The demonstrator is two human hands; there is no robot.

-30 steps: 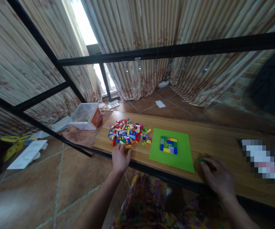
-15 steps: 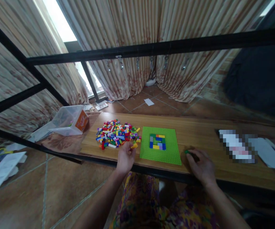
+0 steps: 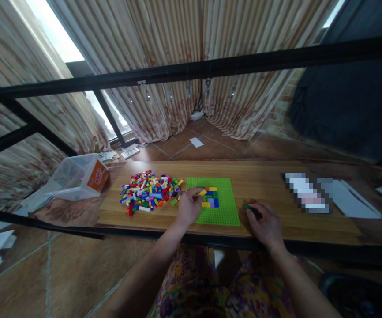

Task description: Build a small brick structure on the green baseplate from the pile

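My left hand (image 3: pixel 190 206) is closed on a yellow building brick (image 3: pixel 202 193), held over the left part of a light green baseplate (image 3: pixel 228 207). Several blue, yellow, purple and other bricks (image 3: pixel 213 202) are fixed on that plate in a block shape, partly covered by my left hand. To the right of the plate, my right hand (image 3: pixel 264 224) rests low over the wooden board, its fingers pinching a small dark green brick (image 3: pixel 247 206). A heap of mixed coloured bricks (image 3: pixel 151 191) lies left of the plate.
A clear plastic bin (image 3: pixel 75 181) with an orange label stands at the board's left end. On the right lie a blurred-out flat object (image 3: pixel 306 194) and white paper (image 3: pixel 356 201). A black metal bar (image 3: pixel 177 70) crosses beyond the wooden board (image 3: pixel 264 176).
My left hand has moved right, from the edge of the brick heap to above the baseplate, carrying the yellow brick. My right hand still holds the green brick beside the plate. The view has shifted.
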